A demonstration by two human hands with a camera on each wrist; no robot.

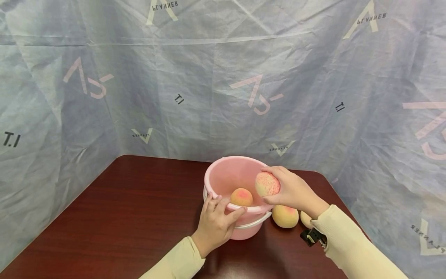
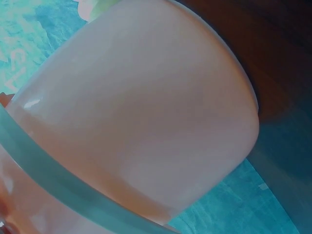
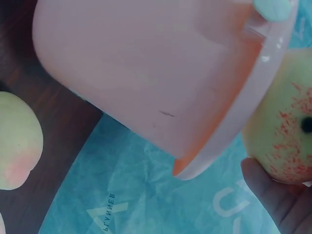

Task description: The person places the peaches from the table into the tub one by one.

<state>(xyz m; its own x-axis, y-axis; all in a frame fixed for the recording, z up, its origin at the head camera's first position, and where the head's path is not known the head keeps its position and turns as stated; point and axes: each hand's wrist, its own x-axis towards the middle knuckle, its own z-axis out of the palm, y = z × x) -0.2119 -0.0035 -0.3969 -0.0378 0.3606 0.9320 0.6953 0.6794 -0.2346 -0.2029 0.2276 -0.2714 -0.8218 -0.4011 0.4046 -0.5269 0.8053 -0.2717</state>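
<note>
A pink bucket (image 1: 240,232) with a pale handle (image 1: 252,223) stands on the table, and one peach (image 1: 241,197) shows inside it. My left hand (image 1: 215,223) grips the near-left rim, fingers over the edge and thumb along it. Only the bucket's outer wall (image 2: 146,102) and handle (image 2: 63,183) fill much of the left wrist view. Above the bucket's right rim, my right hand (image 1: 290,190) holds a red-speckled peach (image 1: 267,184) between fingers and thumb. The right wrist view has this peach (image 3: 285,131) beside the rim, with a dark spot on it.
Right of the bucket, a peach (image 1: 285,216) lies on the dark red-brown table (image 1: 139,217). Another peach (image 1: 306,219) is partly hidden by the right wrist, which wears a small black camera (image 1: 313,236). Grey printed sheeting (image 1: 209,97) hangs behind the table and along its sides.
</note>
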